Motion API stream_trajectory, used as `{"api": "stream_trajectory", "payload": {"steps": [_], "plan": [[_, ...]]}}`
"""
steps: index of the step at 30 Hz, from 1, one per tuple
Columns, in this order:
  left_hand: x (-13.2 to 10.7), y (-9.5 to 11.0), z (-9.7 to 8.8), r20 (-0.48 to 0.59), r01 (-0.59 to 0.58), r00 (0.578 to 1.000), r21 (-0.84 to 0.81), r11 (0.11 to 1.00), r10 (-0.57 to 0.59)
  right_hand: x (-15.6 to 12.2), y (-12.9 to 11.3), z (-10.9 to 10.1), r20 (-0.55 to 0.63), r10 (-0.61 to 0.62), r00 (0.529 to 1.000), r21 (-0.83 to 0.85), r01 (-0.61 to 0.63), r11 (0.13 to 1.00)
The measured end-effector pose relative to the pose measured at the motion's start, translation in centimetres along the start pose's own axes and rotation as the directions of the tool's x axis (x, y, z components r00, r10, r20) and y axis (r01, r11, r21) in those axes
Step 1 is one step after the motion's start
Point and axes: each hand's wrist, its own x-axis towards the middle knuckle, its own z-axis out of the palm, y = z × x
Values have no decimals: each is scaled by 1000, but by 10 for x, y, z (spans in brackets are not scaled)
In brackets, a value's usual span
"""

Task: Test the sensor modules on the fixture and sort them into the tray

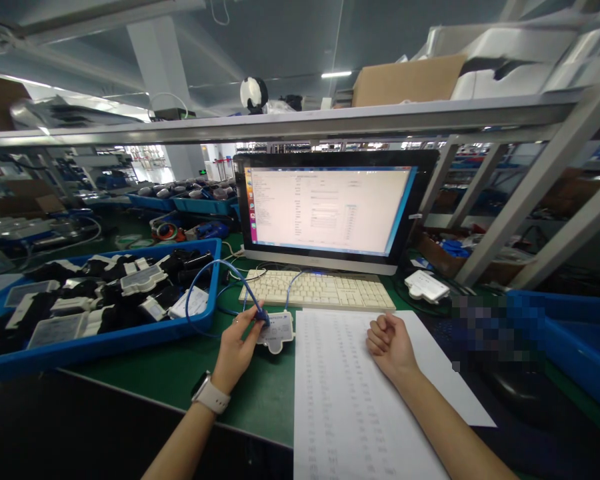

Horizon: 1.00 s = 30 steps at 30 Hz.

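Note:
My left hand, with a pale watch band at the wrist, pinches the plug of a blue cable. That plug is at the top edge of a small white device with a printed label; my fingers hide whether it is fully seated. The cable loops up and left from my hand. My right hand is curled into a fist above printed sheets of paper, and nothing shows in it. Behind both hands lies a cream keyboard, below a lit monitor showing a software window.
On the left, a blue tray holds many black and white devices. Another white device lies right of the keyboard. A black mouse and a blue bin are at the right. An overhead shelf carries a cardboard box.

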Motion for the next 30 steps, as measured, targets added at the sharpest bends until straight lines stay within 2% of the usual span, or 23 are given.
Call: {"api": "stream_trajectory", "payload": {"steps": [9, 13, 17, 18, 19, 20, 21, 22, 23, 24, 26, 27, 30], "plan": [[-1, 2, 0, -3, -51, 999, 49, 997, 52, 0, -1, 1, 21, -31, 999, -82, 32, 996], [-6, -2, 1, -6, -125, 992, 60, 990, 126, -6, -5, 7, -31, -203, 979, -337, 181, 924], [-9, -13, 3, -25, -170, 985, 84, 982, 172, -21, -32, 3, -73, -409, 910, -516, 316, 796], [-10, -16, 4, -29, -193, 980, 94, 977, 197, -27, -43, -2, -54, -488, 871, -604, 361, 711], [-10, -18, 5, -32, -218, 974, 103, 970, 222, -33, -55, -9, -1, -576, 817, -720, 399, 567], [-10, -21, 5, -34, -242, 968, 114, 964, 247, -39, -67, -19, 90, -652, 753, -836, 413, 362], [-10, -22, 6, -35, -262, 963, 124, 957, 269, -45, -78, -30, 216, -699, 682, -919, 384, 92], [-11, -23, 6, -36, -282, 957, 133, 950, 289, -51, -89, -43, 336, -697, 633, -933, 324, -156], [-11, -24, 6, -38, -299, 951, 142, 944, 307, -56, -98, -58, 421, -669, 613, -907, 260, -332], [-11, -24, 6, -41, -312, 946, 152, 938, 322, -60, -104, -74, 463, -639, 614, -875, 201, -441], [-10, -24, 6, -49, -334, 937, 166, 928, 346, -66, -111, -104, 492, -597, 634, -826, 125, -549], [-10, -24, 6, -53, -339, 935, 170, 925, 352, -67, -112, -118, 487, -581, 652, -814, 98, -572], [-11, -23, 7, -54, -320, 941, 171, 932, 333, -68, -109, -147, 450, -601, 661, -808, 16, -588]]}}
